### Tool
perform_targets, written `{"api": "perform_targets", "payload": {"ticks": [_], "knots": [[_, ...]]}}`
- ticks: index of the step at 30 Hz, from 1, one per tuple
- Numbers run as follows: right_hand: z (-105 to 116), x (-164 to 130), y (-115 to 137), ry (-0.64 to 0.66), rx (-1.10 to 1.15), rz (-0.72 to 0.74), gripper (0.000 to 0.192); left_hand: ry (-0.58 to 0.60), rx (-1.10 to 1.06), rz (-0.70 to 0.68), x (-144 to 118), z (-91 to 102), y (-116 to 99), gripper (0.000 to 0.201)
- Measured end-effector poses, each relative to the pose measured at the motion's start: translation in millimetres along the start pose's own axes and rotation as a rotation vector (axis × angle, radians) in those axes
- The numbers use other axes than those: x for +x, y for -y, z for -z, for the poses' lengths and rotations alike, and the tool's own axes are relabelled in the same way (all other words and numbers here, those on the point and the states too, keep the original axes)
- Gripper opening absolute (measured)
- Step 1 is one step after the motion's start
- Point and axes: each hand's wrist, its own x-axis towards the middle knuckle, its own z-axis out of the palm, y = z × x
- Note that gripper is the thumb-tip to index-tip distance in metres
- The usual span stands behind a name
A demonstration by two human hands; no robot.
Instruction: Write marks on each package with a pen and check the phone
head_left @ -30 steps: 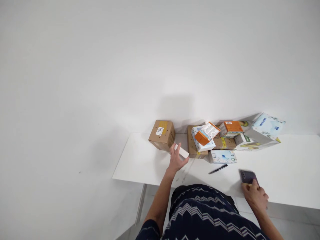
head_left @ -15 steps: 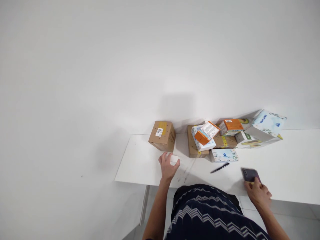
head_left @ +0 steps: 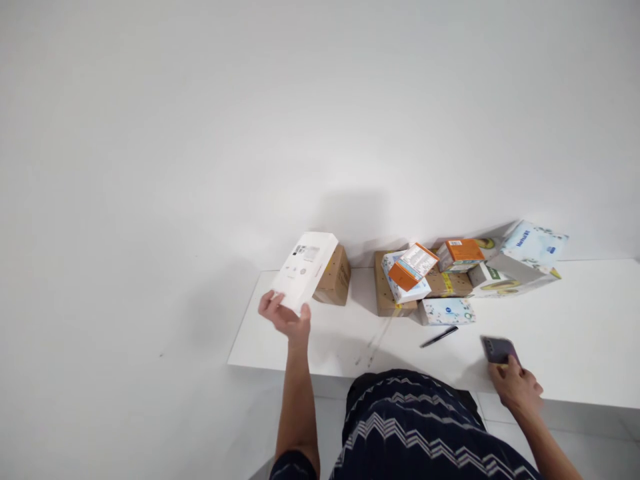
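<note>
My left hand (head_left: 289, 318) grips the lower end of a flat white box (head_left: 305, 272), fingers on one edge and thumb on the other. The white box is raised and tilted, its face with a label and small round marks turned up, in front of a brown cardboard box (head_left: 336, 277) that it partly covers. At the right, my right hand (head_left: 515, 383) is closed on the lower end of a dark smartphone (head_left: 501, 350), whose back with the camera lenses shows. The phone is at the table's front edge.
On the white table (head_left: 590, 333) a black pen (head_left: 439, 337) lies beside a floral tissue pack (head_left: 449, 311). Behind are more cardboard boxes (head_left: 383, 293), orange-and-white boxes (head_left: 463, 253) and an avocado-print carton (head_left: 505, 288). A white wall (head_left: 320, 133) borders the table's back.
My left hand has lifted the white box from the table and moved it up and left, turning its labelled face into view. My right hand stays on the phone.
</note>
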Motion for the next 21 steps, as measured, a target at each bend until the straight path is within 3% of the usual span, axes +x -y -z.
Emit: {"api": "perform_targets", "payload": {"ticks": [4,8,11,13,17,19,21], "knots": [[0.0,-1.3,0.5,-0.005,-0.003,-0.002,0.078,0.239,0.110,-0.124,-41.1,-30.4,26.5,0.046],[-0.1,-3.5,1.5,-0.011,0.012,0.018,0.076,0.277,0.258,-0.106,-65.0,-30.2,18.9,0.056],[-2.2,-3.3,1.2,-0.029,0.016,0.021,0.075,0.262,0.206,-0.162,-72.8,-28.5,-17.7,0.058],[-3.8,-1.9,0.0,-0.034,0.023,0.019,0.074,0.324,0.066,-0.195,-78.9,-37.1,-50.8,0.059],[-1.5,0.2,-0.7,-0.040,0.062,0.024,0.073,0.638,-0.075,-0.079,-92.9,-80.8,-110.9,0.087],[4.0,-0.9,2.8,-0.084,0.095,0.011,0.074,0.765,-0.110,0.013,-96.7,-107.3,-129.6,0.102],[12.1,-3.4,10.3,-0.142,0.126,0.002,0.075,0.820,-0.179,0.124,-97.8,-129.2,-139.5,0.103]]}}
